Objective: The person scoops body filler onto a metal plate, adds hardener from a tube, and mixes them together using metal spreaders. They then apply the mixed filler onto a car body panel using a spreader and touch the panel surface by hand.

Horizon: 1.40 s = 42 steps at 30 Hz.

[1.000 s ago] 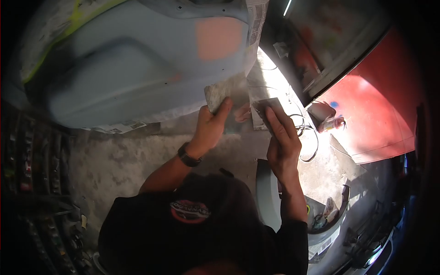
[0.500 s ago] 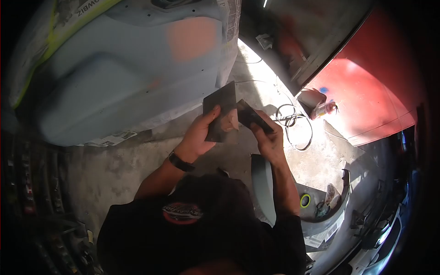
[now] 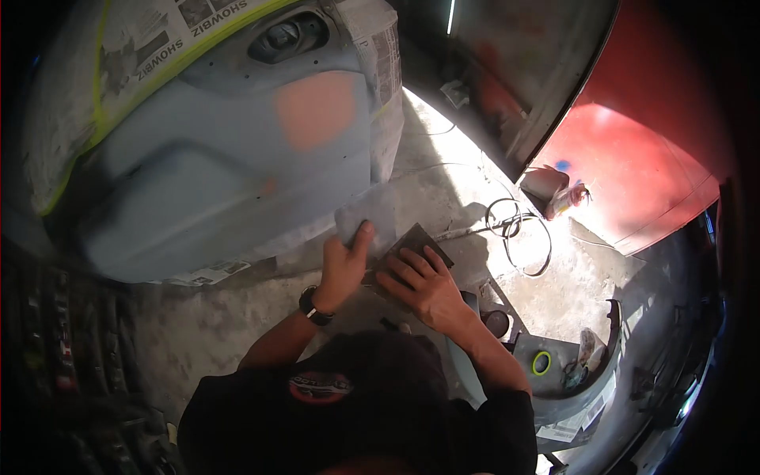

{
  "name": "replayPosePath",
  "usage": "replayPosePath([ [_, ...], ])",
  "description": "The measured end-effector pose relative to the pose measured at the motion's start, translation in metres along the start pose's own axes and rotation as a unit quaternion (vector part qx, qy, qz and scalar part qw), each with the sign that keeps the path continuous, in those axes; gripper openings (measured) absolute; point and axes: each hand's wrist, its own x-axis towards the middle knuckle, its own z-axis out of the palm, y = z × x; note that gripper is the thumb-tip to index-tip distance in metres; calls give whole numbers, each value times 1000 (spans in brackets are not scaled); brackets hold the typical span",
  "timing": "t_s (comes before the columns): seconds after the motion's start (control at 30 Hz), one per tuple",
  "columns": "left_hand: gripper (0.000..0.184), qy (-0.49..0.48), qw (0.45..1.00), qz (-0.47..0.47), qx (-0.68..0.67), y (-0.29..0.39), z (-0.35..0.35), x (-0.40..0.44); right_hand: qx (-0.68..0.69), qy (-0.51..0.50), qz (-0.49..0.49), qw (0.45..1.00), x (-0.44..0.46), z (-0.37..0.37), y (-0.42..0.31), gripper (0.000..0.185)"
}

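Note:
My left hand (image 3: 342, 273), with a dark watch at its wrist, grips a thin, flat grey sheet (image 3: 380, 210) by its lower edge, thumb on top. Motion blurs the sheet, so its material is unclear. Just to the right, my right hand (image 3: 427, 291) is wrapped over a dark flat rectangular piece (image 3: 427, 241), fingers laid across its upper face. The two pieces are close together; whether they touch cannot be made out. Beyond them stands a grey primed car panel (image 3: 214, 170) with an orange patch (image 3: 317, 111).
Newspaper masking (image 3: 182, 36) with yellow-green tape borders the panel. A coiled hose (image 3: 518, 229) lies on the sunlit floor. A red panel (image 3: 633, 166) is at the right. A curved grey part (image 3: 582, 408) and a roll of yellow-green tape (image 3: 541, 362) lie at lower right.
Both hands have moved lower in view. The left-hand piece has tilted and now looks lighter. My right hand has turned palm-down, fingers spread over its dark piece. The view has shifted, showing more masking.

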Motion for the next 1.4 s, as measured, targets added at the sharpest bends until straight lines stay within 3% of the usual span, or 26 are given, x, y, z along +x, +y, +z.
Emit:
replayPosePath([
  [0.03,40,-1,1000,-10,14,-2,-2,1,20,-13,2,1000,-3,-1,-1,53],
  [0.13,37,85,964,-38,-249,6,-1,16,94,9,30,995,-16,-4,13,58],
  [0.17,36,76,974,-9,-212,-5,-3,24,118,24,40,992,-16,-7,21,61],
  [0.2,36,68,982,20,-175,-24,-8,32,168,92,46,980,-10,-16,21,63],
  [0.27,37,39,974,-12,-223,-21,-7,24,261,232,64,935,4,-34,16,68],
  [0.3,37,20,949,-69,-307,9,-2,15,289,290,22,912,12,-30,18,71],
  [0.33,38,1,913,-122,-388,26,4,10,295,283,22,912,17,-28,11,70],
  [0.4,38,-17,902,-113,-416,19,13,8,309,270,24,912,29,-23,-4,70],
  [0.43,38,-27,896,-109,-429,16,14,8,229,255,27,939,31,-17,-4,70],
  [0.53,38,-28,900,-122,-418,13,8,6,159,225,61,959,25,11,22,70],
  [0.63,35,-31,841,-189,-506,9,-1,4,73,129,69,987,0,30,39,70],
  [0.7,35,-277,649,-233,-669,-34,-9,8,275,170,166,932,0,22,30,66],
  [0.73,35,-300,624,-256,-675,-39,-6,8,368,189,208,886,3,12,24,64],
  [0.77,35,-323,599,-279,-678,-43,-2,7,367,202,184,889,6,3,18,61],
  [0.83,34,-168,735,-336,-565,-21,4,-4,369,230,132,891,11,-15,5,56],
  [0.93,29,-65,843,-273,-459,24,-2,-4,389,279,81,874,10,-40,-7,48],
  [1.0,30,-92,938,-129,-307,-15,-9,-3,149,194,65,968,17,-48,5,45],
  [1.03,32,-103,967,-58,-224,-21,-13,-5,9,137,70,988,20,-44,8,47],
  [1.07,31,-75,981,-49,-174,-24,-15,-13,-131,77,73,986,20,-38,8,49],
  [1.13,34,-17,997,-23,-75,0,-20,-20,-85,27,27,996,21,-14,1,58],
  [1.23,41,20,995,-100,-21,-5,-46,-24,-28,-35,-31,999,27,7,-29,58],
  [1.3,42,58,993,-86,-58,-6,-70,-17,-43,-73,-70,994,33,17,-44,56],
  [1.4,48,92,979,-15,-179,2,-105,-4,95,-50,-26,994,54,20,-48,54],
])
